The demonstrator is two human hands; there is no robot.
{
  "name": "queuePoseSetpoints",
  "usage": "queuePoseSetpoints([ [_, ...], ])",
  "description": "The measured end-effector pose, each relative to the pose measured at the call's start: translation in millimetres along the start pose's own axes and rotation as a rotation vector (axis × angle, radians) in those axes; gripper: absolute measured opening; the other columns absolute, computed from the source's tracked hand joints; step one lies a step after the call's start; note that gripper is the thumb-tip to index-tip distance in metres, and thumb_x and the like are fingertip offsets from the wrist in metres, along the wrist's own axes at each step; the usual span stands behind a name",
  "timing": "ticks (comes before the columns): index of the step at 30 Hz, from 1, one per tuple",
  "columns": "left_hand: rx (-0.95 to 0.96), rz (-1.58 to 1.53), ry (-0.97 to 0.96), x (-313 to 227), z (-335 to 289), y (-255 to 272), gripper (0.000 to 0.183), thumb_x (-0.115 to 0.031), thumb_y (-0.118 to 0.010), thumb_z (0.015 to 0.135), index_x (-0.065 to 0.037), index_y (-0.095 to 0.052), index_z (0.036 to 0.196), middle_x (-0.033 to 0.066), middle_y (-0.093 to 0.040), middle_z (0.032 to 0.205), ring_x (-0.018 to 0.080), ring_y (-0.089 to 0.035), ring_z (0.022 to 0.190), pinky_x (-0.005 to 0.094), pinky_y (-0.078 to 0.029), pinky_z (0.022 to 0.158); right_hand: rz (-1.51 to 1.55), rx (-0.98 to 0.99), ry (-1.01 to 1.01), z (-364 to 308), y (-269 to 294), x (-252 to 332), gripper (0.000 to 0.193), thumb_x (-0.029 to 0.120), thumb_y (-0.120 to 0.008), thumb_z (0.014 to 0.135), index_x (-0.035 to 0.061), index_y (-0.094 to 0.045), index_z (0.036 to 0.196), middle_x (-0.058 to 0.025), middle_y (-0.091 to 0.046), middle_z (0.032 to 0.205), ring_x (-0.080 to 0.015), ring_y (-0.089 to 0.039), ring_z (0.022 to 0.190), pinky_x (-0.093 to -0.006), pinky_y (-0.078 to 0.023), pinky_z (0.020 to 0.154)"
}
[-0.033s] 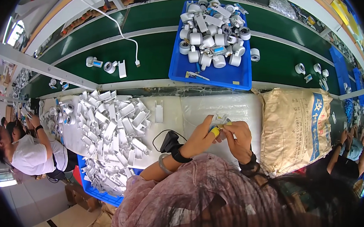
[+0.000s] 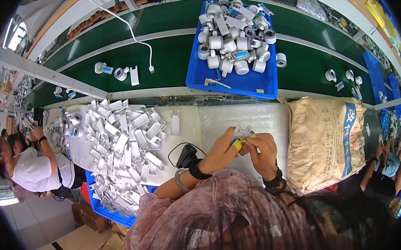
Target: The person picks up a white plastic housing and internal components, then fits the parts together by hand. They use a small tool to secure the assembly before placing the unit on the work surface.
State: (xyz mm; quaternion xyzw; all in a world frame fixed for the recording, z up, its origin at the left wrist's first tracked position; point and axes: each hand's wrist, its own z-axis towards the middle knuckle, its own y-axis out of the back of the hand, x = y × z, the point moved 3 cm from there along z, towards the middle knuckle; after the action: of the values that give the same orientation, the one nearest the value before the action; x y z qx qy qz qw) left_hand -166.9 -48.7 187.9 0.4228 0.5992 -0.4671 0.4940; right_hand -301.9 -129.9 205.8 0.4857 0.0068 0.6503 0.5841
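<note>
Over the covered worktop, my left hand (image 2: 221, 153) is closed around a small white and grey part (image 2: 244, 131), whose top shows above the fingers. My right hand (image 2: 263, 156) meets it from the right, thumb and fingers pinched together at the part's near side. What lies between those fingertips is hidden. Bits of yellow wrap (image 2: 237, 145) show on the fingers. Left of my hands lies a big heap of white plastic channel-shaped covers (image 2: 120, 138), with one single cover (image 2: 175, 123) apart from it. A black device with a cable (image 2: 187, 156) sits beside my left wrist.
Beyond the worktop, a blue tray (image 2: 231, 90) full of white round-headed units stands on the green conveyor (image 2: 168, 53). A brown paper sack (image 2: 327, 138) lies to the right. A white cable (image 2: 124, 20) hangs at upper left. Co-workers sit at both sides, including one in a white shirt (image 2: 39, 172).
</note>
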Motion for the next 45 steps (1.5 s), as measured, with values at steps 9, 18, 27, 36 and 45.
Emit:
queuePoseSetpoints([
  [9, 0.070, -0.041, 0.004, 3.1, -1.8, -0.4, 0.022, -0.006, -0.037, 0.095, 0.002, -0.044, 0.114, 0.0096, -0.058, 0.092, 0.0149, -0.061, 0.075, 0.0275, -0.048, 0.067, -0.037, -0.059, 0.039, -2.6, -1.6, -2.1, 0.026, -0.005, -0.073, 0.069, 0.0064, -0.066, 0.091, -0.0075, -0.059, 0.087, -0.0269, -0.055, 0.079, -0.0370, -0.046, 0.069],
  [18, 0.064, 0.034, -0.009, -0.1, -0.9, -1.1, 0.021, -0.006, -0.039, 0.093, 0.003, -0.045, 0.112, 0.0097, -0.057, 0.089, 0.0143, -0.060, 0.076, 0.0276, -0.048, 0.066, -0.047, -0.043, 0.081, -1.6, -0.4, -2.7, 0.028, -0.005, -0.074, 0.067, 0.0064, -0.066, 0.091, -0.0065, -0.058, 0.088, -0.0258, -0.054, 0.077, -0.0363, -0.044, 0.069],
  [27, 0.048, 0.093, -0.012, 8.6, 0.6, -2.5, 0.023, -0.005, -0.040, 0.092, 0.002, -0.044, 0.114, 0.0080, -0.056, 0.086, 0.0128, -0.054, 0.072, 0.0271, -0.045, 0.066, -0.060, -0.096, 0.098, -2.2, -1.1, -1.3, 0.030, -0.005, -0.075, 0.066, 0.0070, -0.067, 0.092, -0.0053, -0.058, 0.087, -0.0246, -0.054, 0.076, -0.0355, -0.045, 0.068],
  [36, 0.050, 0.086, 0.033, 7.5, 1.2, -3.7, 0.022, -0.005, -0.039, 0.092, 0.002, -0.044, 0.112, 0.0068, -0.055, 0.083, 0.0117, -0.051, 0.069, 0.0257, -0.044, 0.063, -0.100, -0.092, 0.068, -2.9, -3.2, -0.9, 0.030, -0.006, -0.075, 0.066, 0.0068, -0.066, 0.092, -0.0053, -0.057, 0.086, -0.0252, -0.053, 0.076, -0.0357, -0.044, 0.070],
  [45, 0.066, 0.013, 0.029, -0.3, 1.6, -2.0, 0.030, -0.007, -0.048, 0.087, 0.005, -0.045, 0.114, 0.0184, -0.059, 0.090, 0.0282, -0.059, 0.082, 0.0339, -0.046, 0.074, -0.062, -0.043, 0.000, 3.3, 0.9, 0.5, 0.028, -0.009, -0.071, 0.069, 0.0048, -0.065, 0.092, -0.0084, -0.058, 0.086, -0.0277, -0.053, 0.080, -0.0355, -0.043, 0.068],
])
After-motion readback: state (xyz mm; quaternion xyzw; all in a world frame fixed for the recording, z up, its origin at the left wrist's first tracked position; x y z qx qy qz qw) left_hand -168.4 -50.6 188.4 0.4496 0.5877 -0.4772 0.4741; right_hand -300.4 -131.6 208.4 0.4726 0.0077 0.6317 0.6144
